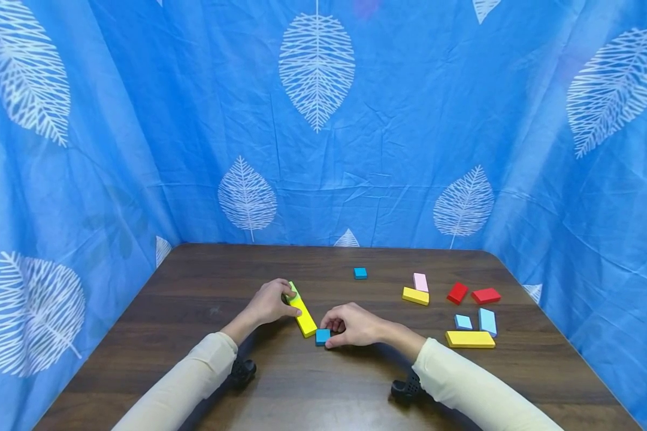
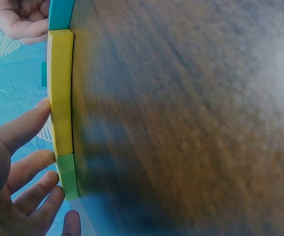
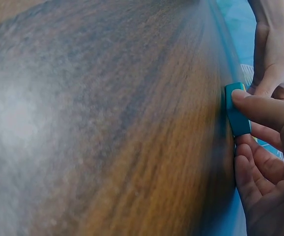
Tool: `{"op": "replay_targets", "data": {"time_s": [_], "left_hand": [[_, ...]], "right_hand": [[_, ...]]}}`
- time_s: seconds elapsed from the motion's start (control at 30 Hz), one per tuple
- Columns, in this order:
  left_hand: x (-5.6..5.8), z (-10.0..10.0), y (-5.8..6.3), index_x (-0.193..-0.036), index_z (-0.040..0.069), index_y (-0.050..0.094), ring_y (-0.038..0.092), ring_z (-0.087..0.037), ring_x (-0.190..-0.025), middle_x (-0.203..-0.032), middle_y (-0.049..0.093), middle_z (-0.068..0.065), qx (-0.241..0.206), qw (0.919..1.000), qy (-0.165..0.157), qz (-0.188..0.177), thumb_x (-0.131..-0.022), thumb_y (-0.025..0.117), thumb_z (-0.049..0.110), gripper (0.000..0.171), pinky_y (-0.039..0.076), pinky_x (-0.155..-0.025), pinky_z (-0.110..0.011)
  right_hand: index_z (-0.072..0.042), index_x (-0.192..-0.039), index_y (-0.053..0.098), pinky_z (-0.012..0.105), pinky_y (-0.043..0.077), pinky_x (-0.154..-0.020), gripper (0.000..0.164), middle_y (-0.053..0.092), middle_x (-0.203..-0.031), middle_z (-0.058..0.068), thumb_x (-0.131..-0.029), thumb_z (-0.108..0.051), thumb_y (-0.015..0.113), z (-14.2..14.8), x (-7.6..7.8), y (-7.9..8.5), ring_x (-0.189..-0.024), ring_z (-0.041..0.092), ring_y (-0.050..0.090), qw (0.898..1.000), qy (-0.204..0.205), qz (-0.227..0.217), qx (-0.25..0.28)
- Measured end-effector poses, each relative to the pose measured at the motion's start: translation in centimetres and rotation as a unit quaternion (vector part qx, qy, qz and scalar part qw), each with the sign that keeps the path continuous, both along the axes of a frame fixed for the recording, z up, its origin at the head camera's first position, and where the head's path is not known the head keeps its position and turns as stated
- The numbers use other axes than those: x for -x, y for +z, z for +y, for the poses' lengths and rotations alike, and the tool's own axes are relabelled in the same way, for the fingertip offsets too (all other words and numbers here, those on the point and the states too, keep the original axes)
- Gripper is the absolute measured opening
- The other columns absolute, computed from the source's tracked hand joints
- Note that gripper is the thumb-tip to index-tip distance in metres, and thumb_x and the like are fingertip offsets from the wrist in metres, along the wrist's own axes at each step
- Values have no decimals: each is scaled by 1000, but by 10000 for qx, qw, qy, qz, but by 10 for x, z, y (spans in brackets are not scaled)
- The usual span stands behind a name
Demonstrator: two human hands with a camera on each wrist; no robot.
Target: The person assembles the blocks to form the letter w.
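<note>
Cream sleeves (image 1: pixel 194 365) at the bottom lead to a left hand (image 1: pixel 266 303) loosely spread against a yellow bar (image 1: pixel 305 321) and green block (image 1: pixel 295 290), and a right hand (image 1: pixel 360 326) pinching a lower-centre blue block (image 1: pixel 322 337), likely light and rigid, best gripped by opposite sides.

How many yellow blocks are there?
3: one yellow block by the left hand, a small one beside the pink block, another long one farther right.

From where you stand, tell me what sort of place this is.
Likely a curtained-off tabletop workspace: a dark brown wood-grain table, blue fabric curtains printed with white leaves, and small coloured rectangular blocks.
</note>
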State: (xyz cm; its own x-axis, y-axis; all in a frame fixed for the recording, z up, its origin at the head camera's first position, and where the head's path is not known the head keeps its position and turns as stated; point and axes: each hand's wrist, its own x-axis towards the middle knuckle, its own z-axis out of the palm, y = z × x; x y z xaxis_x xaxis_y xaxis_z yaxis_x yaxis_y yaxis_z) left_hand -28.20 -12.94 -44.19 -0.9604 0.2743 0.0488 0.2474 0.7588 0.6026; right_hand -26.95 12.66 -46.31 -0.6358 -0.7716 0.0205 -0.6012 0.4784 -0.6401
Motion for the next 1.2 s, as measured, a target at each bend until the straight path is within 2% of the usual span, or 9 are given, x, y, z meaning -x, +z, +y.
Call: {"op": "replay_targets", "data": {"time_s": [0.43,0.7,0.93,1.2], "left_hand": [[1,1,-3,-116,-3,77,60,-34,-115,-133,62,-16,-2,10000,-4,36,-79,93,18,46,56,-94,-41],[1,-1,-3,-116,-3,77,59,-35,-118,-132,63,-15,83,9999,-13,117,-79,93,18,45,54,-96,-44],[2,0,-1,-116,-3,76,58,-36,-119,-132,63,-15,46,9999,-10,98,-79,93,17,45,54,-97,-44],[1,-1,-1,-117,-3,76,58,-37,-119,-132,63,-16,73,9999,-45,136,-80,92,18,45,54,-97,-45]], "right_hand": [[-9,-118,73,24,55,-85,31,67,-106,-7,-92,-25,82,10,1,9,-93,7,61,9999,-77,-58,85],[-4,-122,71,32,56,-90,37,69,-115,4,-93,-25,81,34,10,25,-99,19,63,9986,-492,204,46],[-2,-124,70,42,56,-93,38,70,-118,10,-94,-22,80,60,17,31,-105,25,65,9966,-759,288,133],[2,-124,69,45,56,-93,40,70,-116,14,-93,-21,80,95,22,37,-106,31,65,9927,-1155,327,129]]}}
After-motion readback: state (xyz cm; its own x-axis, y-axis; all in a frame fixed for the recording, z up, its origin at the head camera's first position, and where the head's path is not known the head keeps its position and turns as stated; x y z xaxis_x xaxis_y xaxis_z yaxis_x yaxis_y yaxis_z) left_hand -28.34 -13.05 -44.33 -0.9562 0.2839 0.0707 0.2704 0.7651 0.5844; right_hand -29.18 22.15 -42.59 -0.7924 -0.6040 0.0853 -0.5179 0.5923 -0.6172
